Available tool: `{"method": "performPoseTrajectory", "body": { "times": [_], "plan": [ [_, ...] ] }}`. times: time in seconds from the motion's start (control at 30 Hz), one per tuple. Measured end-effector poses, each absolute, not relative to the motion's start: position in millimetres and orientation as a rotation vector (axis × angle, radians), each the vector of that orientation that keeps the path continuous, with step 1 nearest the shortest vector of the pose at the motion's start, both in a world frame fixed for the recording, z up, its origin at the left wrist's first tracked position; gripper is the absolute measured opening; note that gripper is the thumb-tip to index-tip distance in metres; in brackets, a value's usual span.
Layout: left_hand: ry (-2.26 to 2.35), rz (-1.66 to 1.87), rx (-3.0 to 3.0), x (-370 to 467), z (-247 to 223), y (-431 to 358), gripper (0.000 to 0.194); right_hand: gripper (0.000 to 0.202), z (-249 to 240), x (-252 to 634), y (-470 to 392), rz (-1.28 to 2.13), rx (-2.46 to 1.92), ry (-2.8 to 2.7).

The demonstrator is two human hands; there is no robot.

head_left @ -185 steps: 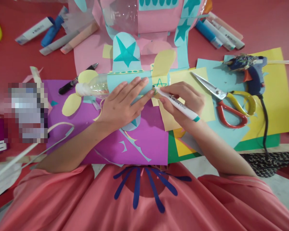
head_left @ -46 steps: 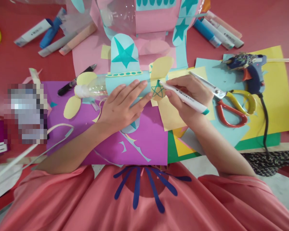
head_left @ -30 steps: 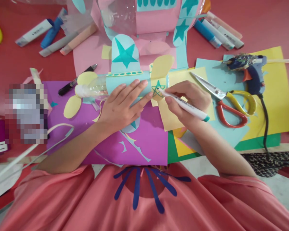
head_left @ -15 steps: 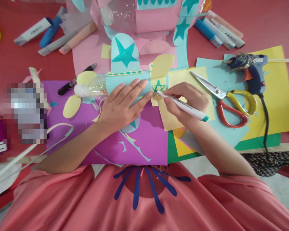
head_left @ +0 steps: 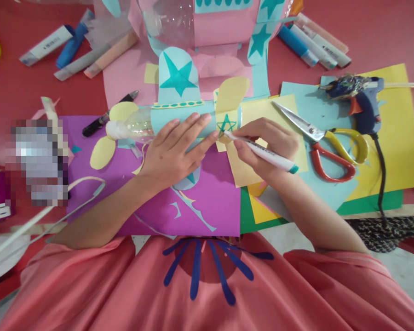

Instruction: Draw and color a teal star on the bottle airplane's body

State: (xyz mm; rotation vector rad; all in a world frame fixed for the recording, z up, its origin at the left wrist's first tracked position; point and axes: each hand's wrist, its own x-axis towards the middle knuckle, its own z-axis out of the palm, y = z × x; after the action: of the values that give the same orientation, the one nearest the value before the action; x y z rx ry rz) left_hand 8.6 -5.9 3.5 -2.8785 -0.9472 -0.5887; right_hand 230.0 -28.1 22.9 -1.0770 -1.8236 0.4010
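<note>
A clear plastic bottle [head_left: 141, 124], wrapped in light-blue paper, lies on its side with its white cap to the left. Yellow paper petals stand around the cap, and a light-blue wing [head_left: 174, 78] with a teal star rises from the far side. My left hand [head_left: 179, 149] rests flat on the bottle, fingers stretched and somewhat apart. In my closed right hand [head_left: 271, 145] is a white marker [head_left: 267, 154] with a teal end. Its tip touches a teal star outline [head_left: 227, 124] on the yellow paper band around the bottle's right end.
Scissors [head_left: 317, 133] and a glue gun [head_left: 364, 103] lie to the right on coloured paper. A larger decorated bottle [head_left: 224, 30] stands beyond. Several markers [head_left: 48, 43] lie at far left and right. A black pen [head_left: 98, 122] and purple sheet [head_left: 214, 197] are nearer.
</note>
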Motion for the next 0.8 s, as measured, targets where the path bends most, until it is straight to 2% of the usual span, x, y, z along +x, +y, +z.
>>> {"method": "performPoseTrajectory", "body": {
  "times": [0.33,0.57,0.8],
  "plan": [
    [-0.916,-0.601,-2.850,7.4,0.8,-5.0,0.049,0.011,18.1,234.8,-26.6,0.324,-1.130,-1.795],
    [-1.056,-0.517,-3.031,7.7,2.4,-5.7,0.049,0.008,23.7,231.5,-28.5,0.373,-1.074,-1.837],
    [-0.837,-0.636,-2.702,10.0,4.6,-4.8,0.044,0.004,18.6,234.0,-29.2,0.262,-1.207,-1.788]
  ]
}}
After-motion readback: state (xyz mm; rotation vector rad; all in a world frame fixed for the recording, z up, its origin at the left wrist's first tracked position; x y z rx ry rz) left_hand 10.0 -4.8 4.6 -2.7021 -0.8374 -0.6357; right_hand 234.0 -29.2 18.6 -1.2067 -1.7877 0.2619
